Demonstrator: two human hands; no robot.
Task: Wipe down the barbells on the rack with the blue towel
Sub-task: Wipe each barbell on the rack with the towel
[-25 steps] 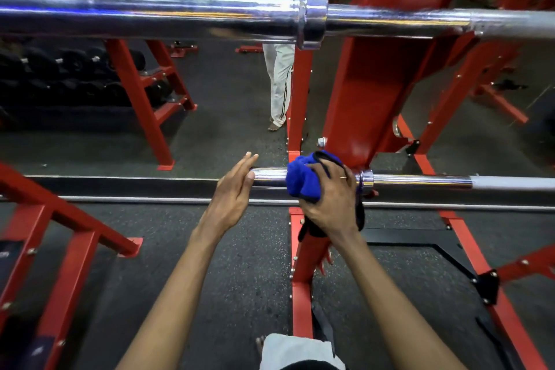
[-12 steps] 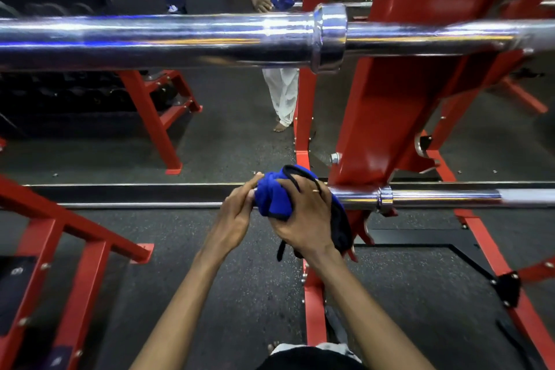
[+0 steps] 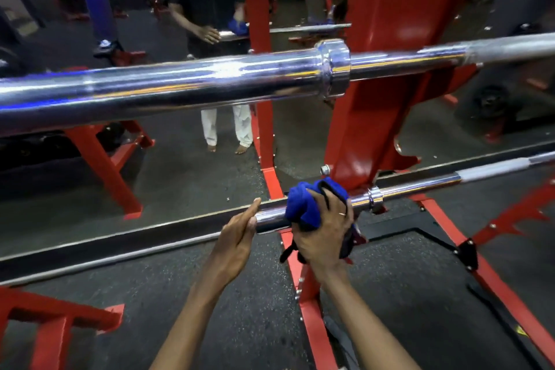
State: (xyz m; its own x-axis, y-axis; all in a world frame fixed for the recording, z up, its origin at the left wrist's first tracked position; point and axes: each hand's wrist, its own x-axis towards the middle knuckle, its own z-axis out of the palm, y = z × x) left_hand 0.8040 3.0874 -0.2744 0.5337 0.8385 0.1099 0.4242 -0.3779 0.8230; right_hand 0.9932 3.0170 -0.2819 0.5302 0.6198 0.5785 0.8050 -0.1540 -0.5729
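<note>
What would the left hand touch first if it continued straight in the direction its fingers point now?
The left hand points forward and up, its fingertips already at the sleeve end of the lower barbell. It would probably press onto that chrome sleeve first, left of the blue towel, though depth is unclear.

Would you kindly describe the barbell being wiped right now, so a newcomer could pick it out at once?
Start at the red rack upright in the middle of the view. Two chrome bars cross it: a thick upper barbell near the camera, and a lower barbell below it. The lower one is being wiped; only it has the blue towel bunched around it under the right hand.
</note>
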